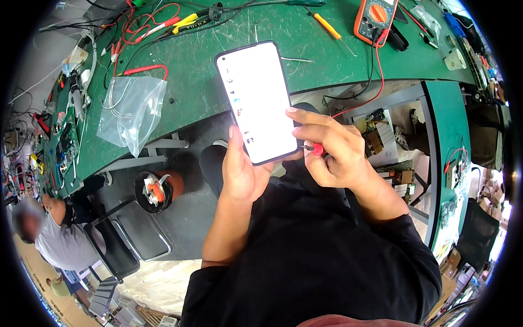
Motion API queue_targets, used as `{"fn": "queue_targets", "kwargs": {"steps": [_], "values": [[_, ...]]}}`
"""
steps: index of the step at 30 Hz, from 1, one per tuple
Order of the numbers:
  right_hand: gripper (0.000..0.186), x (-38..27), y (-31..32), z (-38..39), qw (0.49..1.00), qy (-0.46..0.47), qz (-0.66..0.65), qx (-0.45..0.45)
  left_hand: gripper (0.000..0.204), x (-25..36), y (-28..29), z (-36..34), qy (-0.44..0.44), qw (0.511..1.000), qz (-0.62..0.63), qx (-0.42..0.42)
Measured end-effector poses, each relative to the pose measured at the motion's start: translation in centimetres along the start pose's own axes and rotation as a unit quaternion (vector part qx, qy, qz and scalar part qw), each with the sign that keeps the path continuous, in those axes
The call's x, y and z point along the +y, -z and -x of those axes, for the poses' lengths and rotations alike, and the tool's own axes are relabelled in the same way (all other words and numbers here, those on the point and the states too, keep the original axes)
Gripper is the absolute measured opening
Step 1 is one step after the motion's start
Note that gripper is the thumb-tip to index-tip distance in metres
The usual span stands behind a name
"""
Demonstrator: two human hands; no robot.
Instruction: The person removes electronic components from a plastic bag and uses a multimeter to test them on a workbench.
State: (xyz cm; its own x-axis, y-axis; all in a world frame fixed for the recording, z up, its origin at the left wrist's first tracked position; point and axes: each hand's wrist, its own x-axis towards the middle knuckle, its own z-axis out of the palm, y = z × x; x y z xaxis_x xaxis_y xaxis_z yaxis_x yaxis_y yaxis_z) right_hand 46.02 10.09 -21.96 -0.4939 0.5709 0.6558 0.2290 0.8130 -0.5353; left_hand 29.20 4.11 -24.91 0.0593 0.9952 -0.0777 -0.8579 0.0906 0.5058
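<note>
My left hand (242,174) holds a phone (259,92) with a lit white screen and rows of small pictures, thumb along its left edge. My right hand (332,152) is curled round a small red-handled tool (317,149) with a thin metal tip, while one or two fingertips rest on or just over the screen's right side. The phone is in front of the green workbench's near edge (190,109).
On the bench are a clear bag (131,111), red test leads, an orange multimeter (376,19) and a yellow screwdriver (327,27). A lined bin (152,193) stands below left. A co-worker (71,240) sits at far left; a green side surface (447,120) is right.
</note>
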Motion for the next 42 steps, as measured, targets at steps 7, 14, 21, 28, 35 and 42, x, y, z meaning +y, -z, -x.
{"fn": "queue_targets", "kwargs": {"steps": [7, 14, 21, 28, 35, 42], "values": [[0.029, -0.2, 0.1, 0.0, 1.0, -0.003, -0.014, -0.009, 0.061, 0.1, 0.0, 0.0, 0.002, 1.0, 0.004, -0.019], [0.028, -0.5, -0.3, -0.4, 1.0, -0.022, -0.002, -0.016, 0.06, 0.1, 0.7, 0.0, -0.001, 0.994, 0.053, -0.094], [0.024, -0.4, 0.0, 0.0, 0.999, 0.004, -0.014, -0.034, 0.064, 0.2, 0.1, -0.1, 0.018, 0.998, 0.0, -0.062], [0.025, -0.2, 0.2, -0.1, 1.0, 0.016, -0.011, -0.016, 0.065, 0.0, -0.4, 0.1, 0.01, 1.0, -0.016, 0.002], [0.033, -0.2, 0.6, -0.9, 1.0, -0.012, 0.005, 0.024, 0.064, -0.2, -0.4, 0.1, 0.007, 0.999, -0.034, -0.028], [0.037, -0.1, 1.7, -2.4, 0.999, -0.021, 0.023, 0.031, 0.063, -0.7, -0.6, 0.3, 0.011, 0.997, -0.063, -0.032]]}}
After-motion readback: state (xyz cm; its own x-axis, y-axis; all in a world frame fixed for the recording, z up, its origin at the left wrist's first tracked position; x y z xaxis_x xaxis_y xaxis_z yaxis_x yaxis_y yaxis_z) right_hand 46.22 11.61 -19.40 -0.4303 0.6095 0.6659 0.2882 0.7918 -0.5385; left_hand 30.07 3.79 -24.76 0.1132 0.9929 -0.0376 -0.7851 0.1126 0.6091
